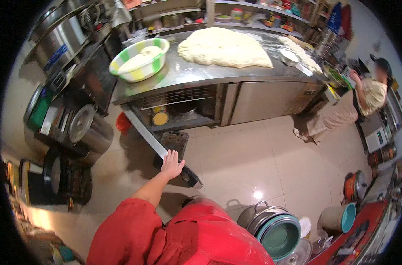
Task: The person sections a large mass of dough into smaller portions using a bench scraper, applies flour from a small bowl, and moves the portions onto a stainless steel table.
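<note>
My left hand (172,164) lies with fingers spread on the top edge of a swung-out metal cabinet door (147,134) under the steel worktable (194,78). My right hand is out of view. On the worktable rests a large mass of dough (222,48). To its left, a green, white and yellow striped plastic basin (139,74) holds more dough (143,59). A small metal bowl of white powder (289,58) and a flat scraper-like tool (303,69) are at the right, beside a strip of dough pieces (300,53). Inside the cabinet is a container of yellow food (161,118).
Another person (363,96) stands at the right end of the worktable. A lidded metal pot (91,129) and a red bucket (123,122) are at the left. Stacked pots with a teal basin (279,237) sit on the floor near my right side, by a beige bucket (335,218).
</note>
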`<action>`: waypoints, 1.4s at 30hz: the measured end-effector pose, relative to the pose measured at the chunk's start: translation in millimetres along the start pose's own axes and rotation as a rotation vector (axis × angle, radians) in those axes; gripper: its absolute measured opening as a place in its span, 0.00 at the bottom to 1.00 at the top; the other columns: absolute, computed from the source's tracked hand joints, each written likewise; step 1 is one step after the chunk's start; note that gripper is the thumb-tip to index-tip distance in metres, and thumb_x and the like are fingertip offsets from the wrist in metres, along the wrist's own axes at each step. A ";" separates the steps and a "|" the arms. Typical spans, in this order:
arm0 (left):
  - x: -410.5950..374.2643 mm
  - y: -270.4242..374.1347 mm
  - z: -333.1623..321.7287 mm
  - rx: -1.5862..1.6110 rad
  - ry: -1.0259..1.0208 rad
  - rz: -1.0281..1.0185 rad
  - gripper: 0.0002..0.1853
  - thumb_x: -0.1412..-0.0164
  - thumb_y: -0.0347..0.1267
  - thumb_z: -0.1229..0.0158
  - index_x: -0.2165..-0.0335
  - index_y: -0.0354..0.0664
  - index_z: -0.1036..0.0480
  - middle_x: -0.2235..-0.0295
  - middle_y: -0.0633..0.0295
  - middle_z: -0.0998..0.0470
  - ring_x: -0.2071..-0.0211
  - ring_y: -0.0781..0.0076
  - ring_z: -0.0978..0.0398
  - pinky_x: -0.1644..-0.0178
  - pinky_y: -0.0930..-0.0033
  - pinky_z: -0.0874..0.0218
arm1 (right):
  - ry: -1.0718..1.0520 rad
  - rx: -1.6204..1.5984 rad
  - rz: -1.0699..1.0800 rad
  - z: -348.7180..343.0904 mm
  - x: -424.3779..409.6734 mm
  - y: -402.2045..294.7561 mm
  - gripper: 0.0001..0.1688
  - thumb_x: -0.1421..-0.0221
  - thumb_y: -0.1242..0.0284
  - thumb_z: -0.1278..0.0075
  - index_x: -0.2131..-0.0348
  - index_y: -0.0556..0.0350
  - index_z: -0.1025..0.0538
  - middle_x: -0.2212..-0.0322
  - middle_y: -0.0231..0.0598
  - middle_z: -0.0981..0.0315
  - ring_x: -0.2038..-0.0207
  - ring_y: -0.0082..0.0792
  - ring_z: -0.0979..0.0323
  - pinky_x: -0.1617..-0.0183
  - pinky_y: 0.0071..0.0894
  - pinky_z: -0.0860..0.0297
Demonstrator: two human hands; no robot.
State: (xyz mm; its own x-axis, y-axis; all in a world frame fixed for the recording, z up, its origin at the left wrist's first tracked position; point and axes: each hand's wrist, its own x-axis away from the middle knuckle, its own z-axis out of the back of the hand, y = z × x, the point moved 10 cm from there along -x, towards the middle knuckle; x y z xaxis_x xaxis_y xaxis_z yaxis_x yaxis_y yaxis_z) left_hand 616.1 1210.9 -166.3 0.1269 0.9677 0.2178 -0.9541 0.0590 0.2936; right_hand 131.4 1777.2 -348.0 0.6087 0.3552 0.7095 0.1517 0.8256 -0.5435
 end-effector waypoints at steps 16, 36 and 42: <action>153.3 -195.0 28.0 0.421 0.371 0.740 0.44 0.51 0.51 0.54 0.46 0.34 0.61 0.46 0.43 0.58 0.44 0.44 0.65 0.42 0.55 0.71 | -0.435 0.155 0.317 -113.1 -38.2 -306.9 0.11 0.50 0.76 0.63 0.70 0.68 0.31 0.82 0.42 0.31 0.84 0.27 0.33 0.82 0.23 0.34; -213.8 -339.3 277.1 1.418 0.856 0.608 0.20 0.43 0.44 0.60 0.67 0.36 0.36 0.78 0.64 0.35 0.79 0.77 0.37 0.74 0.73 0.39 | -0.610 0.400 0.551 -435.2 9.0 -680.1 0.15 0.49 0.74 0.62 0.64 0.69 0.32 0.77 0.43 0.29 0.79 0.26 0.32 0.75 0.22 0.34; -305.6 -364.6 314.1 1.726 0.883 0.511 0.15 0.44 0.40 0.56 0.67 0.36 0.36 0.75 0.62 0.33 0.77 0.73 0.33 0.75 0.71 0.38 | -0.725 0.492 0.666 -512.1 33.0 -744.6 0.16 0.48 0.73 0.62 0.63 0.69 0.32 0.76 0.41 0.29 0.78 0.23 0.33 0.74 0.19 0.35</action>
State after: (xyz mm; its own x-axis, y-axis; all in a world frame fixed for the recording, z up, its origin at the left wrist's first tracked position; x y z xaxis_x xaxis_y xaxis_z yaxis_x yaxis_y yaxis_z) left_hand 1010.3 816.6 -47.5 -0.6783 0.6785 0.2819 0.4324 0.0585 0.8998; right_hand 437.4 949.7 -149.7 -0.1725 0.8345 0.5234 -0.4624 0.4006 -0.7911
